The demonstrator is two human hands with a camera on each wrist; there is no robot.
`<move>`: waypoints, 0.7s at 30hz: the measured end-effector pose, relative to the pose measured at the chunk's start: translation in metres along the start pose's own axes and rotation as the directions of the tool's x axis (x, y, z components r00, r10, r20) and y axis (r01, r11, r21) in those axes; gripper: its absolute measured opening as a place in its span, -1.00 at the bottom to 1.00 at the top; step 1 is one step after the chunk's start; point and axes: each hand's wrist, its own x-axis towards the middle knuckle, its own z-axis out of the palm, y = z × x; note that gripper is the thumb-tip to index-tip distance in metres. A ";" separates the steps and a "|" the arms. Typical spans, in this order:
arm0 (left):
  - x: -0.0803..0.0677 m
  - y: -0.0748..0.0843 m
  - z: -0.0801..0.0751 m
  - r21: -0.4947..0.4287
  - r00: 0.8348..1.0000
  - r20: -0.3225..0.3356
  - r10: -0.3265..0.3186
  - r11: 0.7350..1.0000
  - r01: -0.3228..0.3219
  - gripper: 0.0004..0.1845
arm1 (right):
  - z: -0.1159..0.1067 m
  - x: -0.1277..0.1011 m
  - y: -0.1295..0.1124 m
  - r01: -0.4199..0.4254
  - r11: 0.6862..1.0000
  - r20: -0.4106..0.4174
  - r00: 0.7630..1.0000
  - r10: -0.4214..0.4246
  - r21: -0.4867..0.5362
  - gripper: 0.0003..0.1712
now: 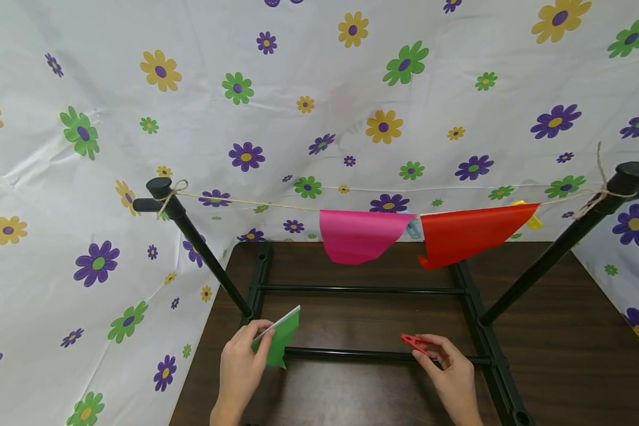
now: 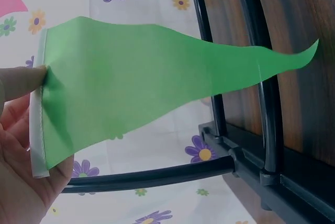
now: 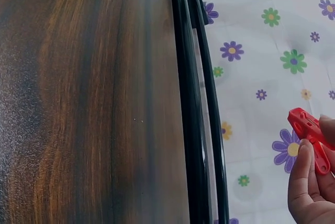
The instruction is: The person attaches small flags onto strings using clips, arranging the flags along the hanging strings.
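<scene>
My left hand point(image 1: 243, 362) pinches a green pennant point(image 2: 125, 77) by its white-bound edge, thumb on the near face. In the left wrist view the pennant tapers to a curled tip on the right. A red clothespin point(image 3: 309, 130) sits between the thumb and fingers of my right hand point(image 1: 449, 373). Both hands are below a twine line point(image 1: 261, 204), apart from it. On the line hang a pink pennant point(image 1: 359, 236) and a red pennant point(image 1: 474, 234). A blue clothespin point(image 1: 413, 226) shows between these two, and a yellow clothespin point(image 1: 533, 221) is at the red one's right end.
Black posts, left point(image 1: 205, 254) and right point(image 1: 554, 275), carry the knotted twine. Their frame has crossbars point(image 1: 362, 290) low over the dark wooden table point(image 1: 346, 390). Flower-printed white cloth point(image 1: 191, 130) covers the back and sides.
</scene>
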 end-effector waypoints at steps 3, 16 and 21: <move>0.002 0.000 -0.001 -0.011 1.000 -0.002 0.015 1.000 -0.015 -0.76 | -0.001 0.000 0.000 -0.002 1.000 0.003 1.000 0.002 -0.001 -0.63; 0.009 -0.002 -0.009 -0.019 0.997 -0.003 0.074 0.997 -0.074 -0.77 | -0.009 0.003 -0.018 -0.048 0.999 -0.042 0.998 0.048 -0.017 -0.72; 0.012 -0.002 -0.011 -0.025 0.999 0.003 0.051 0.998 -0.051 -0.70 | -0.016 0.006 -0.032 -0.005 1.000 -0.054 0.999 0.005 -0.001 -0.57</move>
